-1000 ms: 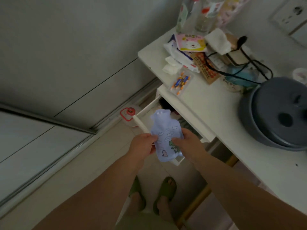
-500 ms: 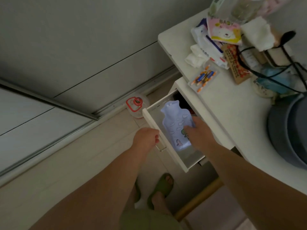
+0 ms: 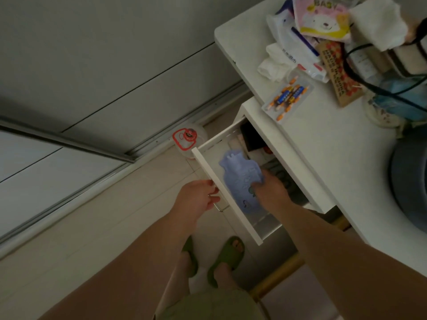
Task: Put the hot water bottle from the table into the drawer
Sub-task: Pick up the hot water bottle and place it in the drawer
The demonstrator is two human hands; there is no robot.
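Our right grip (image 3: pixel 269 189) clamps the bottle (image 3: pixel 240 179) inside the drawer (image 3: pixel 221 192); left (image 3: pixel 198 199), at nine o'clock, holds the handle (image 3: pixel 219 207). Releasing and shutting remain.

The room is dimly lit. A plain grey wall (image 3: pixel 92 42) fills the far left, crossed by thin dark seams. A metal floor track (image 3: pixel 69 146) runs along its base. The floor (image 3: pixel 80 227) is laid with pale tiles. A round container with a red-trimmed lid (image 3: pixel 188 139) sits on the floor near the track. A wooden chair leg (image 3: pixel 277 278) shows at the near right.
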